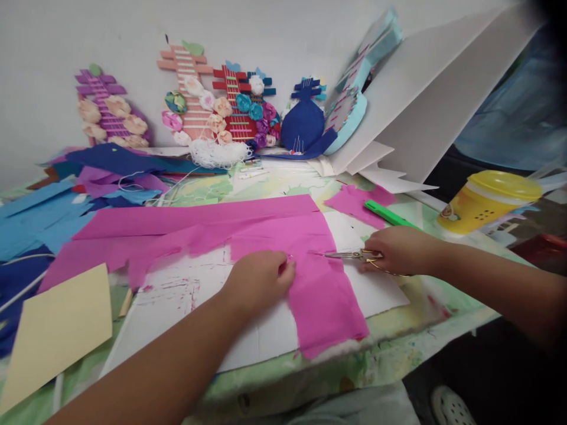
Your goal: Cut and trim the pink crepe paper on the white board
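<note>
A bright pink sheet (328, 307), thin cloth or crepe paper, lies over a white board (266, 348) on the table. My right hand (394, 251) holds small metal scissors (349, 255) by their gold-coloured handles, the blades pointing left. Their tips are at the pink sheet, right of its middle; I cannot tell whether they cut into it. My left hand (259, 280) rests on the same sheet with thumb and fingers pinched together. A tiny pale spot shows at its fingertips, and the sheet seems caught there.
A green cutter (390, 213) lies beyond my right hand, near a yellow lidded tub (489, 200). Blue and purple sheets (39, 206) pile up at left, behind a cream card (62, 333). Decorated lute-shaped crafts (190, 94) lean on the wall behind white yarn (219, 152).
</note>
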Demonstrator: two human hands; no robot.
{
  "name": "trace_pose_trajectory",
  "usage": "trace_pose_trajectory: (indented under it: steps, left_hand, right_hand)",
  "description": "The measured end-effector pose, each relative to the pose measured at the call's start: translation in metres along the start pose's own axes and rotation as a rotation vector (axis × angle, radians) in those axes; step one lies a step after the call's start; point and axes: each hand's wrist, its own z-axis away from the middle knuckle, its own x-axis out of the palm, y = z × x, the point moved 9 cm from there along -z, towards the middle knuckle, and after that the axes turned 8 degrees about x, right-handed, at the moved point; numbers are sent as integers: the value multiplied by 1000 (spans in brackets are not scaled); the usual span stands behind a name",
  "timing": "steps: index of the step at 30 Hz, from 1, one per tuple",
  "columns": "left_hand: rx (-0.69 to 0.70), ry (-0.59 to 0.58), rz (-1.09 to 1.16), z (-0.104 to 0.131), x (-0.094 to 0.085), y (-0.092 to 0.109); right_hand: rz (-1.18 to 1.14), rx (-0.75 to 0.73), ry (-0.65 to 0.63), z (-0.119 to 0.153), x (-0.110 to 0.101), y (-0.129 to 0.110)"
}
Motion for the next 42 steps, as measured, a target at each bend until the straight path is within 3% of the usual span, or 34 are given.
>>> trace_pose_trajectory:
  steps: [13, 18, 21, 23, 26, 29, 32, 37, 42]
  left_hand:
    - [3, -26, -10, 0, 2, 1]
    - [-11, -34, -24, -1, 0, 0]
    - [39, 3, -19, 3, -5, 9]
    - [152, 27, 8, 7, -5, 25]
    - [328, -75, 12, 16, 11, 51]
    - [320, -235, -22, 19, 32, 54]
    - [299, -327, -28, 18, 41, 52]
    - [296, -330, -58, 20, 37, 55]
    - [316, -377, -57, 24, 42, 60]
  right_hand:
    - [85, -22, 21, 0, -14, -7]
    - [101, 34, 39, 1, -15, -1]
    - [48, 80, 79, 8, -15, 9]
    - [-24, 150, 108, 16, -14, 19]
    - [-159, 253, 140, 31, -10, 33]
    - [-239, 305, 193, 41, -15, 35]
    - [-297, 318, 254, 44, -29, 30]
    - [-368, 257, 298, 24, -57, 13]
    - [-438, 134, 274, -26, -68, -17]
